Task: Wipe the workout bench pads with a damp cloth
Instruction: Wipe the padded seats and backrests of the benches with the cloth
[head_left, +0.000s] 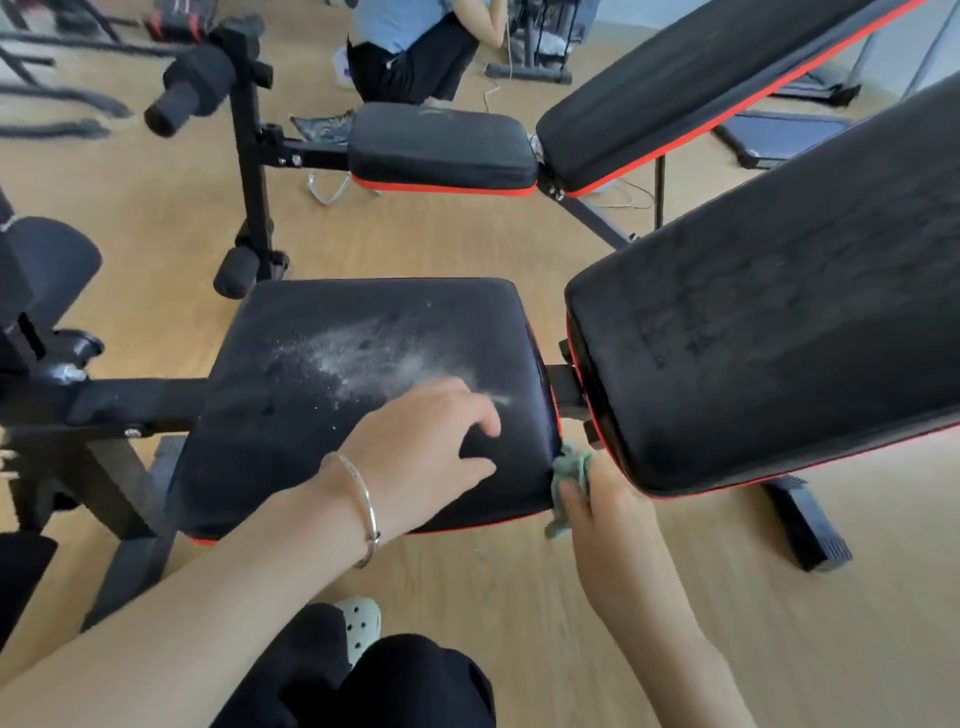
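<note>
Green cloth bunched at the seat pad's near right corner, pinched in the right hand. Left hand resting on the same pad near its right edge, fingers relaxed, holding nothing. White powder smeared across the pad's middle. Inclined back pad just to the right; second bench beyond.

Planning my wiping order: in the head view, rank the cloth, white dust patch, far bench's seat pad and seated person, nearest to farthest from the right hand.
1. cloth: gripped in the right hand.
2. white dust patch: left, on the near seat pad.
3. far bench's seat pad: beyond, centre.
4. seated person: farthest back.
</note>
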